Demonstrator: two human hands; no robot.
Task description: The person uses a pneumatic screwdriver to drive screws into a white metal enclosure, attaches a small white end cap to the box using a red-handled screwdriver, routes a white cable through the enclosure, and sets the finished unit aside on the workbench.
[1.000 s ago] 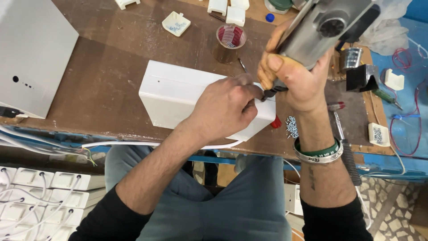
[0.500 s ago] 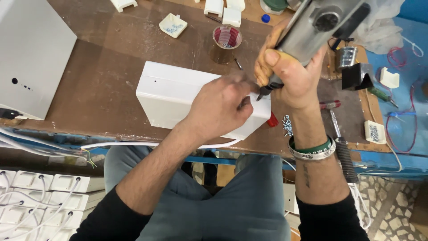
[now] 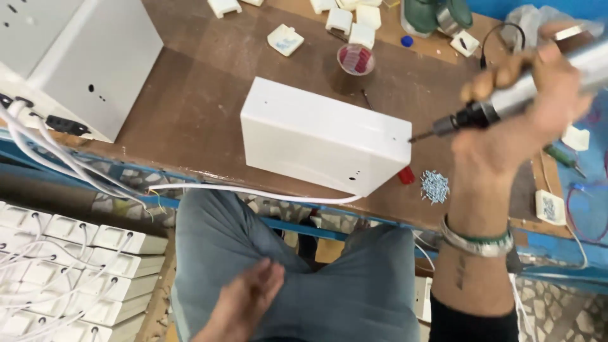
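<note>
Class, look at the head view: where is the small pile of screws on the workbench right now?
The pile of screws lies near the bench's front edge, just right of the white box and red cap, below the right hand.

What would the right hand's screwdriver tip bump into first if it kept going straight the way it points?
Most likely the white box. The right hand holds an electric screwdriver whose bit points left, its tip right at the box's right end. Depth is hard to judge, so it may already touch.
</note>
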